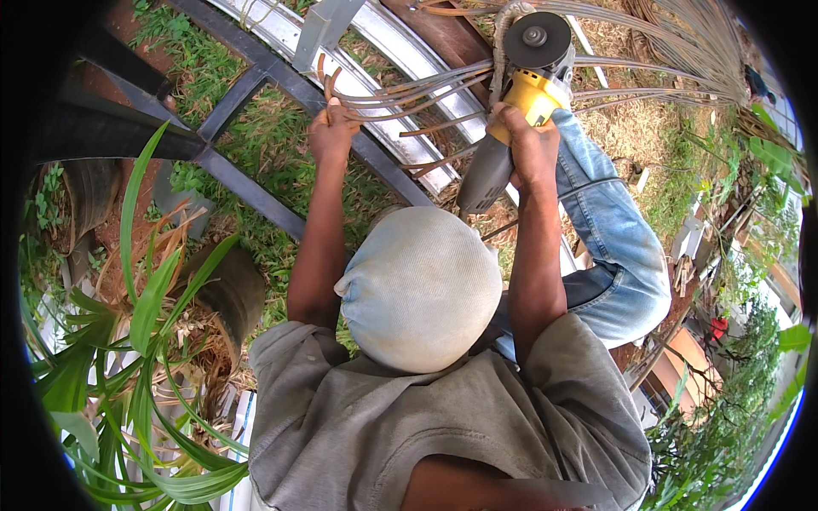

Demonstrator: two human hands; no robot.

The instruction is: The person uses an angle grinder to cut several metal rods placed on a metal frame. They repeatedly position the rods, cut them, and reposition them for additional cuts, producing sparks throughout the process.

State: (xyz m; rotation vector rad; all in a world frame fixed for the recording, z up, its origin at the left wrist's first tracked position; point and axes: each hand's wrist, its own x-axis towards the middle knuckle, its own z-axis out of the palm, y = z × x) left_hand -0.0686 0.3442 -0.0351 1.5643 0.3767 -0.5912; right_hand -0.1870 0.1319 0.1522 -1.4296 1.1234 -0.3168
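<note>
My right hand [530,146] is wrapped round an angle grinder [532,98] with a yellow head and grey body. Its dark round disc [538,38] faces up at the far end. Thin metal rods [409,92], partly rusty, run from the left and pass beneath the tool. At their left ends, my left hand [332,132] is closed on them, with short brown tips [327,75] standing out beyond the fingers. A pale, cloth-covered rounded form [422,289], seemingly my raised knee, lies between my forearms. My other leg [609,209], in blue jeans, is bent at the right.
Dark metal frame bars [239,192] cross the grass at left. Silvery channel lengths [383,51] lie under the rods. A large fan of loose rods [682,43] spreads at far right. Long-leaved plants [145,315] stand at near left.
</note>
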